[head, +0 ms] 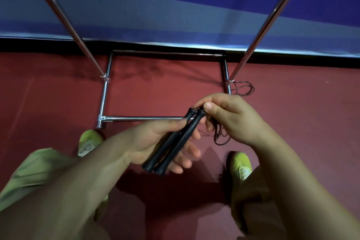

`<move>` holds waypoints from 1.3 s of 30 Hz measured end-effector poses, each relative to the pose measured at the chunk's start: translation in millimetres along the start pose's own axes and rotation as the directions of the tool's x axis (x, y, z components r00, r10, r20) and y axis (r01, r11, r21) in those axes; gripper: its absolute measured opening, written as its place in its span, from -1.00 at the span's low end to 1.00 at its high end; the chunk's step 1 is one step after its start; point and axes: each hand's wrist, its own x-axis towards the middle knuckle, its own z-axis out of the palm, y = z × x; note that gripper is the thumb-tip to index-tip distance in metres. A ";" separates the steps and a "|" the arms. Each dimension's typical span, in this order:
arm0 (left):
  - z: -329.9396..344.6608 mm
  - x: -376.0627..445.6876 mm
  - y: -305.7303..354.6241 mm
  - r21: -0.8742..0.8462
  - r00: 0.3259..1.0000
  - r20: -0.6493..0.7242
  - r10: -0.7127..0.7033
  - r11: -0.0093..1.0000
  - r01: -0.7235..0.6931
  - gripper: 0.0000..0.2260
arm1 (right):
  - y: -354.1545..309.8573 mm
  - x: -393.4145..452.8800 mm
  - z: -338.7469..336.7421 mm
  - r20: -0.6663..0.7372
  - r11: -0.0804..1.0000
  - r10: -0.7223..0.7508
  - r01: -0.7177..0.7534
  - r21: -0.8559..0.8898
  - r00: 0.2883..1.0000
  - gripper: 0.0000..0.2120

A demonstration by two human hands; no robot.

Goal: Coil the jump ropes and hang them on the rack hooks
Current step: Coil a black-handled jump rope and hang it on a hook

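Two black jump-rope handles (173, 144) lie side by side across my left hand (155, 142), which holds them with thumb on top and fingers underneath. My right hand (228, 115) pinches the top ends of the handles, and the thin dark cord (220, 138) hangs in loops below its fingers. The chrome rack (105, 93) stands in front of me, its rectangular base on the red floor and two uprights rising out of view. No hooks are visible.
Another coil of thin dark rope (244, 88) lies on the floor by the rack's right upright (261, 31). A blue banner (175, 6) covers the wall behind. My yellow-green shoes (88, 142) stand on the red floor (48, 103).
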 end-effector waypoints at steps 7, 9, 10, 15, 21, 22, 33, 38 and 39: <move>-0.7 10.1 4.9 -0.175 0.988 0.062 0.139 0.976 -0.126 -0.85 | 13.3 1.0 -1.8 -0.007 0.988 0.131 -0.130 0.087 0.991 -0.64; -7.5 11.6 7.6 -0.288 0.966 0.104 0.238 0.936 -0.200 -0.77 | 18.7 -0.1 -1.7 0.019 0.979 0.199 -0.200 0.028 0.980 -0.44; -11.3 12.5 7.8 -0.321 0.954 0.118 0.274 0.920 -0.225 -0.69 | 19.0 -1.3 0.2 0.059 0.972 0.234 -0.235 0.003 0.970 -0.30; -17.8 10.9 3.5 -0.408 0.930 0.131 0.344 0.874 -0.266 -0.45 | 12.2 -1.2 13.2 0.267 0.955 0.296 -0.283 -0.086 0.917 0.06; -16.0 12.0 5.8 -0.016 0.947 -0.186 0.262 0.963 -0.270 -0.76 | -13.2 -5.2 14.5 0.249 0.914 0.353 -0.274 -0.299 0.902 -0.32; -16.4 13.2 3.6 0.048 0.946 -0.201 0.256 0.967 -0.251 -0.77 | -16.1 -6.4 14.7 0.253 0.909 0.352 -0.265 -0.322 0.901 -0.45; 2.6 14.6 -9.2 0.461 0.988 0.151 -0.041 0.887 -0.034 -0.77 | -17.3 -8.5 -4.8 0.285 0.971 0.144 -0.080 -0.225 0.948 -0.89; 17.8 17.7 -7.7 0.365 0.946 0.322 0.026 0.919 -0.150 -0.70 | 6.2 1.4 -4.4 0.335 0.940 0.208 -0.283 0.192 0.919 -0.80; 19.9 18.2 -7.1 0.341 0.940 0.339 0.047 0.925 -0.169 -0.73 | 6.3 1.4 -1.8 0.369 0.908 0.230 -0.335 0.253 0.901 -0.82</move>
